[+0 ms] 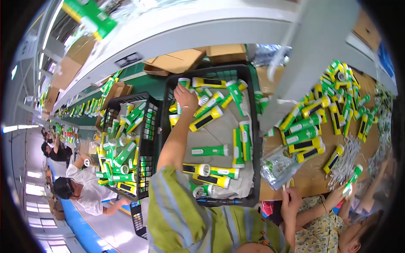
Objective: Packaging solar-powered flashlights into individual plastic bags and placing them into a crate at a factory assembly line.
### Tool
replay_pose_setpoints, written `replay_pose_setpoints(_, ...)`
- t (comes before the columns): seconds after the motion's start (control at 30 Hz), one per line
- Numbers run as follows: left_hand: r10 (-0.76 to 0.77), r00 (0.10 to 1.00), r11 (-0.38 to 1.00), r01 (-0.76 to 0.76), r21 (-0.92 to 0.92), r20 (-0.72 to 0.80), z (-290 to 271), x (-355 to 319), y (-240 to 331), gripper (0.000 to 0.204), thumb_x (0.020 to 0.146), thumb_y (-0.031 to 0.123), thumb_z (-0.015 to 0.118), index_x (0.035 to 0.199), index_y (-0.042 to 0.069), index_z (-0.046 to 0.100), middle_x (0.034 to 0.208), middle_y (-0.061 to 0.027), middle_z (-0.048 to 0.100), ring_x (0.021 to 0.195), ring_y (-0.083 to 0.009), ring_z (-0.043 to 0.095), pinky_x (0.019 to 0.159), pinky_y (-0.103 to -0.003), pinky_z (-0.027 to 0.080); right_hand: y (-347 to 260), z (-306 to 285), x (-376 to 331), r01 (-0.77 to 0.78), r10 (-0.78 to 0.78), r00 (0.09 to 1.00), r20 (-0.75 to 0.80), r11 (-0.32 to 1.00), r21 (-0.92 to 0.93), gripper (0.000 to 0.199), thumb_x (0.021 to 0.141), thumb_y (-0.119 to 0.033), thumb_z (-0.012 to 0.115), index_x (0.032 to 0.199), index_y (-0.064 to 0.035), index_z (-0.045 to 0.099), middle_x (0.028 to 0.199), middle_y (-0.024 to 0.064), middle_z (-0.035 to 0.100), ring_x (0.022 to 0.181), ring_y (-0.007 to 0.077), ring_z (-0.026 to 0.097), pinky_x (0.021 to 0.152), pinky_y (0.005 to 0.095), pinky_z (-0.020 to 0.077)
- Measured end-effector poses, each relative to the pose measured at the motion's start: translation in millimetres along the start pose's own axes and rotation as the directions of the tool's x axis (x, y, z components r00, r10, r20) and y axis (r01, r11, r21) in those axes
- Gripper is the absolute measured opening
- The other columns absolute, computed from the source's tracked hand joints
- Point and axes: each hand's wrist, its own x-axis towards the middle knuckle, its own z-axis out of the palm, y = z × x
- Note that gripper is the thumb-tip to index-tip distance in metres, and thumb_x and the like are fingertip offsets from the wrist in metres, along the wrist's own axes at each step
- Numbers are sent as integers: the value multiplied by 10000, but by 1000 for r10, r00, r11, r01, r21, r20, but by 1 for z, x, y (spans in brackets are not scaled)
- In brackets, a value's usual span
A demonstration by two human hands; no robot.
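Note:
My left hand (185,98) reaches to the far left corner of a black crate (255,177), fingers bent around a green-and-white flashlight (184,81). Several green and yellow flashlights lie about the crate on a grey lining, among them a green flashlight (210,150) in the middle. To the right of the crate, my right hand (291,203) is raised at the table edge with its fingers pressed together; what they hold is too small to make out. Just beyond those fingertips lies a clear plastic bag (278,166).
A second black crate (145,168) of flashlights stands at left, beside a person in white (86,185). Flashlights (303,128) and white cords (346,162) are heaped on the brown table at right. There a co-worker's hand (348,189) holds a flashlight. A grey post (291,71) rises between.

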Motion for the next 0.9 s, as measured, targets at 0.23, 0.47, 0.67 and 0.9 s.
replay_pose_setpoints(0.23, -164, 762, 844, 437, -311, 626, 3, -1, -7, 517, 589, 355, 757, 932, -3, 612, 990, -163, 620, 960, -295, 587, 827, -369, 460, -38, 21, -14, 139, -140, 989, 47, 990, 19, 57, 790, -2, 529, 747, 17, 496, 702, 125, 466, 635, 254, 474, 590, 321, 387)
replay_pose_setpoints(0.47, 78, 179, -206, 965, -159, 981, -117, -147, 27, 358, 706, 206, 726, 978, 58, 547, 704, -64, 577, 579, -182, 572, 501, -329, 485, -83, 42, 1, 291, -293, 955, 39, 956, 45, 54, 794, 18, 519, 754, 23, 483, 710, 121, 458, 640, 245, 461, 597, 308, 383)
replay_pose_setpoints(0.67, 550, -16, -261, 947, 190, 835, -221, -209, 30, 405, 800, 158, 570, 1167, 57, 433, 916, -104, 581, 726, -202, 607, 621, -335, 526, -108, 76, 12, 252, -280, 949, 144, 950, 185, 60, 794, -17, 562, 777, 38, 546, 699, 105, 478, 644, 202, 479, 586, 283, 386)
replay_pose_setpoints(0.9, 443, 428, 247, 786, -567, 788, -246, -181, 33, 599, 740, 53, 639, 1258, 35, 339, 1060, -92, 543, 951, -193, 552, 803, -305, 454, -104, 101, 12, 181, -277, 931, 236, 915, 361, 75, 793, -46, 582, 827, 17, 603, 785, 120, 553, 728, 249, 547, 645, 317, 431)
